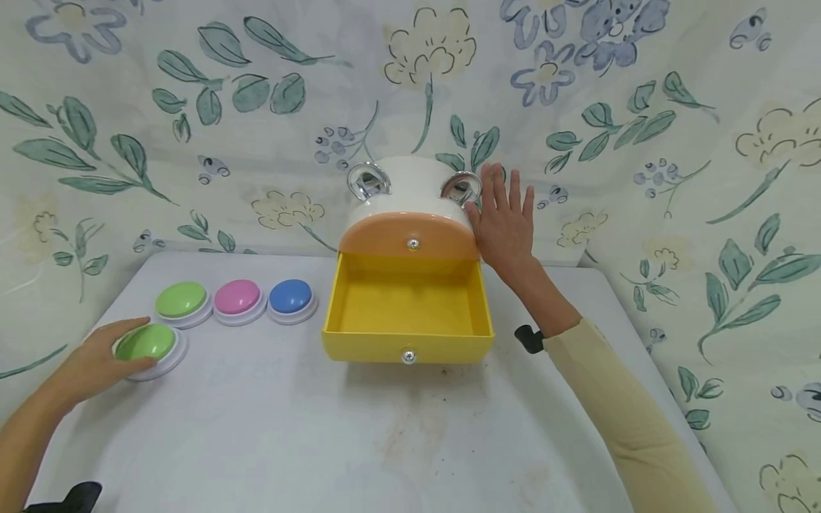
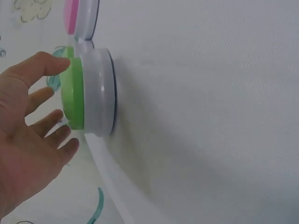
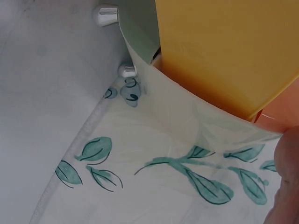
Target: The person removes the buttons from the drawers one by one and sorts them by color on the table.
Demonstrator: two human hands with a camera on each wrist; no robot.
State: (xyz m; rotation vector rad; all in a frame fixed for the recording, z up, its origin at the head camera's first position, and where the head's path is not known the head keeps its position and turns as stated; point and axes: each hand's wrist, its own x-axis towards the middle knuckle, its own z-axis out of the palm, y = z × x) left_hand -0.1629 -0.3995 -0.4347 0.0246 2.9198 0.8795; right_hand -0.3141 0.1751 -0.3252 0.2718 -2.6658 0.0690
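A small rounded cabinet (image 1: 413, 187) with a white top stands at the back of the table. Its orange upper drawer (image 1: 394, 231) is closed; its yellow lower drawer (image 1: 410, 299) is pulled out, with nothing inside. My right hand (image 1: 508, 224) lies with straight fingers along the cabinet's right side; only part of it (image 3: 285, 172) shows in the right wrist view. At the left, my left hand (image 1: 96, 360) reaches over the nearest green button (image 1: 146, 343) on a white base. Its fingers are spread and loosely bent about the dome (image 2: 72, 95), the thumb at the dome's edge.
Behind it stand another green button (image 1: 181, 299), a pink button (image 1: 237, 296) and a blue button (image 1: 290, 296) in a row. Floral cloth (image 1: 269, 157) hangs around the white table (image 1: 288, 427). Brownish smudges mark the tabletop before the drawer.
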